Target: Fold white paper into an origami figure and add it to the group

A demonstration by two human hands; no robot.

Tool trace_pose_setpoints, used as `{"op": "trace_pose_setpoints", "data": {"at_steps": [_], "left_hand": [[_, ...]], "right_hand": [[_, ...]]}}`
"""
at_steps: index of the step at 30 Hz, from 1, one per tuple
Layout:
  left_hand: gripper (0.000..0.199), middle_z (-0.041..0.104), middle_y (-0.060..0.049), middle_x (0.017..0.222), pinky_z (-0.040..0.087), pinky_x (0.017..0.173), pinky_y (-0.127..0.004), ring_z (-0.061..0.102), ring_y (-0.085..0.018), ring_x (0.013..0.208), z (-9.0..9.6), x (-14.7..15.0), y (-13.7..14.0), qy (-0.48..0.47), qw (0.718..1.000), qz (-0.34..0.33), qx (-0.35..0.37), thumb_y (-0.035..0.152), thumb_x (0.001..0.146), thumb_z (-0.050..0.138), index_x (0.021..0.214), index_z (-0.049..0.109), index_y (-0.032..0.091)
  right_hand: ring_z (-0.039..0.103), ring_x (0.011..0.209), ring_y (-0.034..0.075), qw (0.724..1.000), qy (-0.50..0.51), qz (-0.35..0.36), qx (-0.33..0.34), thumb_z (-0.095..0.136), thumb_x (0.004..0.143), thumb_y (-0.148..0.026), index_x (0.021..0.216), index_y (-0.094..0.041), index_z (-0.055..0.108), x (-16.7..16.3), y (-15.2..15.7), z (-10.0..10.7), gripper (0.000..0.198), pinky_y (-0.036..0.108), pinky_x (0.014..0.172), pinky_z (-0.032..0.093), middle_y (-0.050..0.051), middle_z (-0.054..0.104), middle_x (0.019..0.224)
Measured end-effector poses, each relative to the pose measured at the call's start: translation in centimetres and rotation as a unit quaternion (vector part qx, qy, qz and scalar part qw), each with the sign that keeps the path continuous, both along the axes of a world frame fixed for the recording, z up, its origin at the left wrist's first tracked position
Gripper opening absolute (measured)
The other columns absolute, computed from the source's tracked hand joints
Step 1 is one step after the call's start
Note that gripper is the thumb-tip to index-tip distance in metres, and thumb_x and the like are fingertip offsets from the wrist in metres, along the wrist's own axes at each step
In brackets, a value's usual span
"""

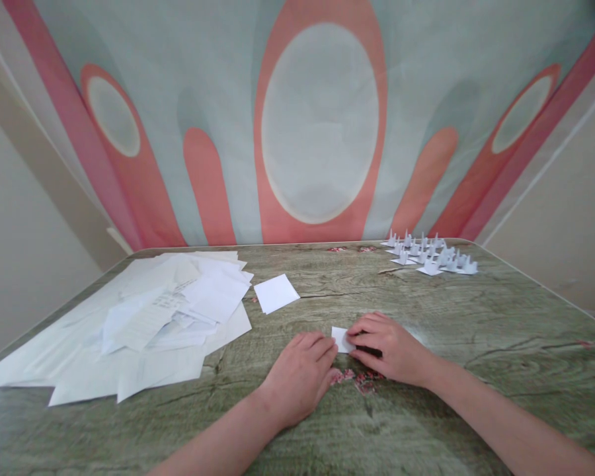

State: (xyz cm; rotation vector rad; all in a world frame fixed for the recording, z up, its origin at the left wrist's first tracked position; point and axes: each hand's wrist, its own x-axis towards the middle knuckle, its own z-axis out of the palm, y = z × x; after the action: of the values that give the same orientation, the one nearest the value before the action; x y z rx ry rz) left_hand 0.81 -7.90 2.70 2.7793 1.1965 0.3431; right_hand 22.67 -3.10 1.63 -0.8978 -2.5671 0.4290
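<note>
A small white folded piece of paper [340, 339] lies on the table near its middle. My left hand [302, 375] rests at its left edge, fingers close together and bent, fingertips pressing the paper's edge against the table. On the other side, my right hand [389, 347] grips the paper's right part between thumb and fingers. Those fingers cover that end, so its folds there are hidden. Farther back and to the left, a small stack of white square sheets [276, 293] lies flat, apart from both hands.
A wide, untidy pile of white paper [178, 317], some of it printed, covers the table's left side. Several small white folded paper figures [429, 254] with upright points stand at the back right. Behind the wood-patterned table [476, 330] hangs a patterned cloth [322, 119].
</note>
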Motion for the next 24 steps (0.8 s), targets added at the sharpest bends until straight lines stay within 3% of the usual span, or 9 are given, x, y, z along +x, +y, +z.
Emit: {"op": "trace_pose_setpoints", "data": {"at_steps": [7,15,18,24], "left_hand": [[0.032,0.057,-0.008,0.114,0.035,0.094,-0.037,0.048,-0.022,0.108,0.0,0.1,0.0,0.057,0.998,-0.009,0.025,0.030,0.090,0.042,0.116,0.049,0.014],[0.029,0.057,-0.008,0.113,0.036,0.094,-0.036,0.049,-0.021,0.107,0.0,-0.1,0.1,0.044,0.999,-0.013,0.020,0.029,0.091,0.040,0.113,0.051,0.015],[0.027,0.058,-0.007,0.112,0.036,0.094,-0.035,0.050,-0.020,0.105,0.1,-0.1,0.1,0.029,1.000,-0.005,0.002,0.027,0.090,0.042,0.114,0.050,0.016],[0.036,0.054,-0.007,0.119,0.035,0.095,-0.037,0.048,-0.022,0.107,0.5,-0.1,0.0,0.048,0.999,-0.015,0.009,0.029,0.089,0.045,0.123,0.042,0.017]], "right_hand": [[0.058,0.081,0.018,0.994,0.027,0.030,0.097,0.054,0.084,-0.024,0.083,-0.021,0.067,0.1,0.2,-0.8,0.013,0.035,0.075,0.040,0.005,0.066,0.088],[0.056,0.079,0.018,0.981,-0.042,0.030,0.185,0.046,0.089,-0.020,0.084,-0.018,0.062,0.0,0.2,-1.2,0.017,0.035,0.072,0.040,0.006,0.065,0.087],[0.055,0.079,0.019,0.983,-0.051,0.017,0.173,0.044,0.089,-0.019,0.083,-0.017,0.060,-0.2,0.3,-1.7,0.017,0.035,0.072,0.041,0.006,0.064,0.083],[0.054,0.082,0.019,0.996,0.015,-0.032,0.083,0.044,0.089,-0.020,0.083,-0.018,0.056,-0.7,0.5,-2.5,0.014,0.034,0.073,0.043,0.006,0.060,0.086]]}}
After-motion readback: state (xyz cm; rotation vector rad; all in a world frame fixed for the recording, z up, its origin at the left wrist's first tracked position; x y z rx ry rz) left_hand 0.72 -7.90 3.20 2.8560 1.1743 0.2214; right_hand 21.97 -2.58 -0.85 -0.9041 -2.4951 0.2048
